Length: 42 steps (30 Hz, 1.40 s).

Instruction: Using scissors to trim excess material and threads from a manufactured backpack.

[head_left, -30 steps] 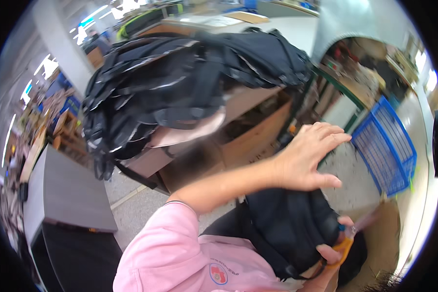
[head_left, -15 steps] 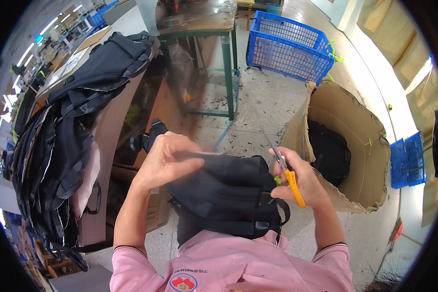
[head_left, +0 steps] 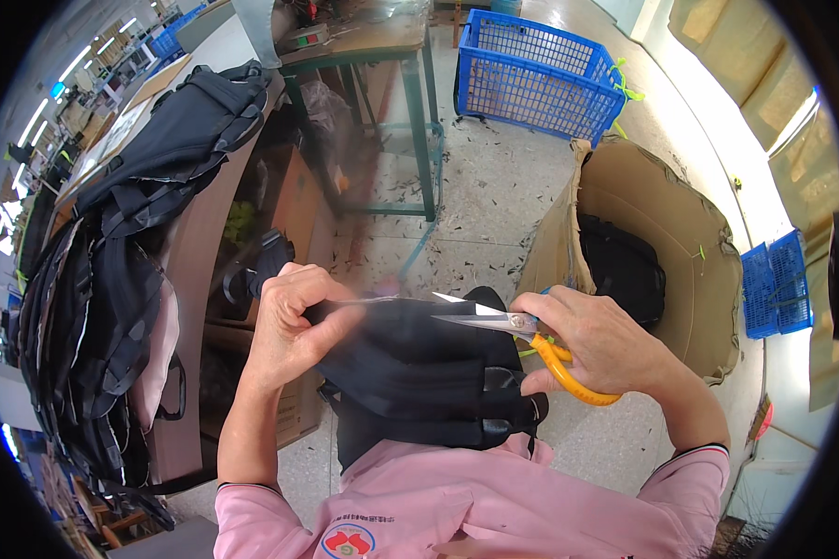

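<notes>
A black backpack (head_left: 419, 377) with padded panels and straps lies across my lap. My left hand (head_left: 294, 321) is closed in a pinch on the far left part of its edge, where a thin light seam or thread shows. In my right hand (head_left: 606, 340) is a pair of scissors (head_left: 524, 323) with yellow handles. The blades are spread and point left along the bag's far edge; whether they touch the fabric I cannot tell. A black strap with a buckle (head_left: 275, 252) sticks up beyond my left hand.
Black bags (head_left: 112, 279) are heaped on the table at left. A large cardboard box (head_left: 690, 224) with a black bag inside stands at right. Farther off are a blue plastic crate (head_left: 541, 84) and a green-legged table (head_left: 419, 140). Dark scraps litter the floor.
My right hand has swung the scissors from pointing up to pointing left, and the blades have opened near the bag's edge. My left hand keeps its pinch on the bag.
</notes>
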{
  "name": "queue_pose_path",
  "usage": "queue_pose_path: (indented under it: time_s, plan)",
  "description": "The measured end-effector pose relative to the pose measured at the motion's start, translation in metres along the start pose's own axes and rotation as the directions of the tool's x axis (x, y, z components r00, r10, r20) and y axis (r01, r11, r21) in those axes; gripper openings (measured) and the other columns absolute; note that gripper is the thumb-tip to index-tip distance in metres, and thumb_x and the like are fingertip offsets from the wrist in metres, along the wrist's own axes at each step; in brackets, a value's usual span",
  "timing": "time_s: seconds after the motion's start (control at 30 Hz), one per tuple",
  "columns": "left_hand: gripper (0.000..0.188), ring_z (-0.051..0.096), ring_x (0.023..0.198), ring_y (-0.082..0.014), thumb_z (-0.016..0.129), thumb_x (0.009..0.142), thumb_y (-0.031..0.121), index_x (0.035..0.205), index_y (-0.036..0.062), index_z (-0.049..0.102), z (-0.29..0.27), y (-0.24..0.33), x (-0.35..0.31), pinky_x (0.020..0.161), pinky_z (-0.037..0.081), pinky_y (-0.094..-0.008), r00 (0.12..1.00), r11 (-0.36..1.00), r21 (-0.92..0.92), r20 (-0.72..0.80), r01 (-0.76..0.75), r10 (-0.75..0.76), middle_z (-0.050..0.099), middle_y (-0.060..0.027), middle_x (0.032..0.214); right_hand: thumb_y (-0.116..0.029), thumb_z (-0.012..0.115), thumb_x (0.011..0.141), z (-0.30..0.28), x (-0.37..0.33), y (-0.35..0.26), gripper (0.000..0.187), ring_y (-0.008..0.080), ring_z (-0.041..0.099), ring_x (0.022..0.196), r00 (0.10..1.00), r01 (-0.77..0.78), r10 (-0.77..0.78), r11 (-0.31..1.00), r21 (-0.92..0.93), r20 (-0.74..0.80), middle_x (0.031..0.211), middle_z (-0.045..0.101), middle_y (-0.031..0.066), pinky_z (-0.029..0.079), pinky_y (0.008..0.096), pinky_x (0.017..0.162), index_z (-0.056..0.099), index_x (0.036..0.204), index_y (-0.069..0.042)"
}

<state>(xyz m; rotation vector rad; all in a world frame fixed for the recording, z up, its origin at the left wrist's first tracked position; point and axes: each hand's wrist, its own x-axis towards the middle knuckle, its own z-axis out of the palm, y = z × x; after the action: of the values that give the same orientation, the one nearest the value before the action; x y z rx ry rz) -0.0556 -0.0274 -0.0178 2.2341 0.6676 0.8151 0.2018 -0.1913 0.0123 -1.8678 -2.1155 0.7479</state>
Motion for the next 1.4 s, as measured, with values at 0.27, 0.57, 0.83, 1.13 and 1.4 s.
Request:
queue_pose_path:
  time_s: [0.27,0.57,0.83,1.13,1.4]
  plan:
    - [0.011,0.052,0.059,-0.0149,0.071,0.066,0.012,0.067,0.0039,0.064,-0.003,-0.001,-0.007,0.062,0.034,-0.0285,1.0,1.0,0.029,0.021,0.007,-0.008,0.06,-0.0039,0.061,-0.046,0.066,0.076,-0.004,0.0,0.0,0.05,0.0271,0.052,0.056,0.995,0.097,-0.097,0.992,-0.078,-0.005,0.063,0.051,0.0117,0.04,0.036,0.049,0.05,0.101,-0.005]
    - [0.012,0.05,0.056,-0.0159,0.071,0.065,0.012,0.066,0.0035,0.063,-0.003,0.004,-0.01,0.06,0.033,-0.0291,0.999,0.998,0.05,0.007,-0.039,0.039,0.059,-0.0043,0.061,-0.046,0.066,0.076,-0.015,0.009,-0.015,0.049,0.0281,0.055,0.062,0.99,0.132,-0.138,0.976,-0.175,-0.025,0.066,0.052,0.0127,0.042,0.0375,0.052,0.05,0.098,-0.005]
    - [0.012,0.049,0.056,-0.0163,0.071,0.064,0.012,0.066,0.0031,0.062,-0.005,0.005,-0.016,0.058,0.033,-0.029,1.0,0.998,0.058,-0.011,-0.028,0.028,0.058,-0.0045,0.06,-0.05,0.061,0.079,-0.021,0.018,-0.011,0.049,0.027,0.055,0.062,0.983,0.124,-0.095,0.974,-0.19,0.157,0.066,0.052,0.0122,0.043,0.0346,0.053,0.05,0.094,-0.005]
    - [0.009,0.05,0.055,-0.0217,0.066,0.06,0.004,0.064,0.0032,0.059,-0.001,0.005,-0.011,0.058,0.035,-0.0301,0.999,0.996,0.08,-0.015,-0.041,0.043,0.055,-0.0058,0.059,-0.044,0.067,0.074,-0.012,0.028,-0.004,0.045,0.0247,0.053,0.054,0.96,0.233,-0.264,0.936,-0.264,-0.09,0.058,0.047,0.0073,0.041,0.0335,0.047,0.052,0.096,-0.008]
    - [0.009,0.049,0.055,-0.0224,0.064,0.06,0.005,0.062,0.0013,0.056,-0.012,0.008,-0.025,0.06,0.035,-0.0311,0.996,0.989,0.124,-0.059,0.078,-0.071,0.054,-0.0074,0.058,-0.041,0.061,0.079,0.002,0.029,-0.007,0.04,0.0343,0.059,0.055,0.978,0.201,-0.207,0.96,-0.193,-0.01,0.057,0.055,0.0148,0.046,0.0425,0.048,0.05,0.081,-0.003]
